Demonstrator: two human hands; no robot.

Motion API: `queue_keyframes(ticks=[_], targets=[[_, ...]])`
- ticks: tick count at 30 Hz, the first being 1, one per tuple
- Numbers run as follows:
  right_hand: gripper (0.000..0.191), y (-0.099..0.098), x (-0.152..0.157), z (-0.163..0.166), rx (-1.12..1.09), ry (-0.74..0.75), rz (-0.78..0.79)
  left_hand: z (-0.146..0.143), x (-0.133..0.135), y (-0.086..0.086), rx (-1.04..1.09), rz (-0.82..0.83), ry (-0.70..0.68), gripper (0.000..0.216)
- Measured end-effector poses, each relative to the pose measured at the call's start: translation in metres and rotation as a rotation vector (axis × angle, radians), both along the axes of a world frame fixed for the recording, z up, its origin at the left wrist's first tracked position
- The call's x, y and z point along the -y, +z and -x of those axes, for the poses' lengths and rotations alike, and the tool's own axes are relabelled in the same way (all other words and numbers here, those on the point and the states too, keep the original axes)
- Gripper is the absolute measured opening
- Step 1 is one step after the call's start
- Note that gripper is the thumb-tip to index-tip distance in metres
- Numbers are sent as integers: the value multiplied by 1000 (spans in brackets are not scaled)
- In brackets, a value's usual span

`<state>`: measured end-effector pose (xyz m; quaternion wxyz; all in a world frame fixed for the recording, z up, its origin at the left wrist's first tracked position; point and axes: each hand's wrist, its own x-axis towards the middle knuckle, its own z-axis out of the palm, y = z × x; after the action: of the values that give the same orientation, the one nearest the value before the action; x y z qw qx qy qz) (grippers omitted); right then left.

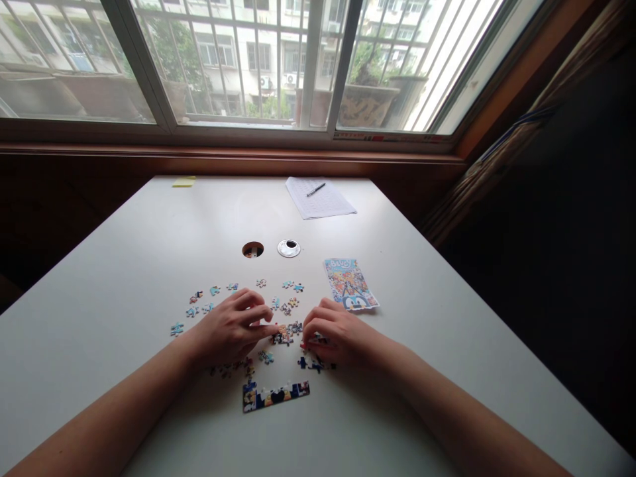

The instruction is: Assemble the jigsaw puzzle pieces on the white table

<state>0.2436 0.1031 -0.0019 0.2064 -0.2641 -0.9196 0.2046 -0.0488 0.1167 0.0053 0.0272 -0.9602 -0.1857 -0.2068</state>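
Beneath the barred window, your white desk (124,278) carries a lined sheet (320,197) with a pen (316,189), a yellow note (183,181) and a printed puzzle picture (350,283). Your left hand (231,329) lies palm down with its fingertips touching a small cluster of joined pieces (287,333), while your right hand (332,334) curls over loose pieces just beside it; whether either pinches one, you cannot tell. Nearer you lies a finished puzzle strip (275,395), with scattered loose pieces (214,291) beyond your hands.
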Motion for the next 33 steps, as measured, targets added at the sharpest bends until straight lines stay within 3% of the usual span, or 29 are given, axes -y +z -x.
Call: queue_keyframes(ticks=[12,17,23,33], targets=[[24,0,0,1,-88,-10,60,-1,2,1,-15,-5,4,45],[20,3,-1,1,-141,-4,101,-2,1,1,-28,-26,3,46],[22,5,-3,0,-253,-145,237,-1,1,-1,-15,-39,18,42],[11,2,-6,3,-361,-220,344,-1,1,-2,113,-30,72,35]])
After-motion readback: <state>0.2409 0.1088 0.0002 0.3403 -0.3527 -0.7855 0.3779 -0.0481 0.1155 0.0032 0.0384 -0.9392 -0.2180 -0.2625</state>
